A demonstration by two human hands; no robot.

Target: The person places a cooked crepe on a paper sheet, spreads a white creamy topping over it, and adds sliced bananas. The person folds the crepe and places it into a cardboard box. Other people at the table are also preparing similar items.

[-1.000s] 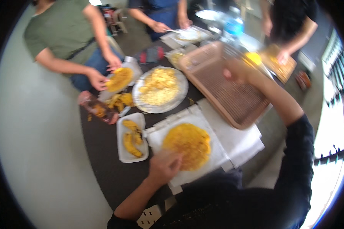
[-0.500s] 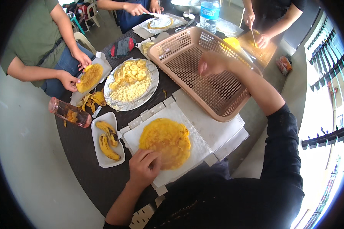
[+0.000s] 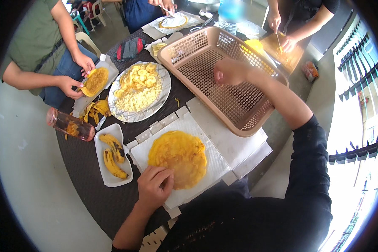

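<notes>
A round yellow pancake (image 3: 181, 153) lies flat on white paper towel (image 3: 216, 161) over an opened cardboard box. My left hand (image 3: 155, 185) is at the pancake's near left edge, fingers curled together over it; whether they grip the edge is hidden. My right hand (image 3: 231, 72) hangs above the brown plastic basket (image 3: 247, 128), fingers closed in a pinch, and what they hold, if anything, does not show. Left of the box, two blotched bananas (image 3: 113, 161) lie in a white foam tray (image 3: 128, 178). Beyond stands a plate (image 3: 166, 94) of sliced and chopped banana (image 3: 138, 90).
A pink-capped jar (image 3: 69, 125) lies on its side at the table's left, beside banana peels (image 3: 97, 108). A person at left holds a folded yellow pancake (image 3: 95, 80). At the far side, one person spreads white cream and another cuts on a wooden board (image 3: 292, 59).
The view has shifted slightly, so most things sit a little further left. Both my hands keep nearly the same poses. The far person's spreading hand has moved away from the cream.
</notes>
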